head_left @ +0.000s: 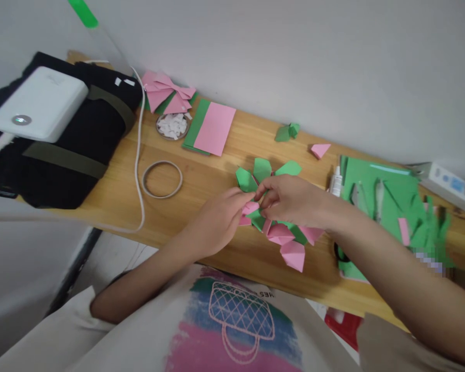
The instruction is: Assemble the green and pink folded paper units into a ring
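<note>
Nearest: white T-shirt with a pink-and-blue print [240, 320], just below the edge of the light wooden tabletop [211, 175].

Left hand [219, 225]: thumb and fingers narrow, pinching a pink fold on the near-left side of the pink-and-green folded-paper assembly [281, 234]. Right hand [289, 201]: over the assembly, fingers curled, thumb and index close together; can't tell what's pinched. Fingertips of both hands almost meet. Assembly sits mid-table, green petals on the far side, pink ones mostly near.

Left of the hands, further out: thin tan ring [163, 197], flat. Right: green paper sheets [352, 166], blurred bits on top, small white bottle [336, 183] just beside.

Far left: white power bank [39, 103] on a black fabric bag [73, 160], white cable [138, 170] alongside.

Back, left to right: pink folded-paper pile [160, 95], round dish of white scraps [157, 129], pink rectangular sheet [216, 129] over green, green folded piece [283, 133], pink folded piece [320, 150]. Then pale wall [275, 67].
</note>
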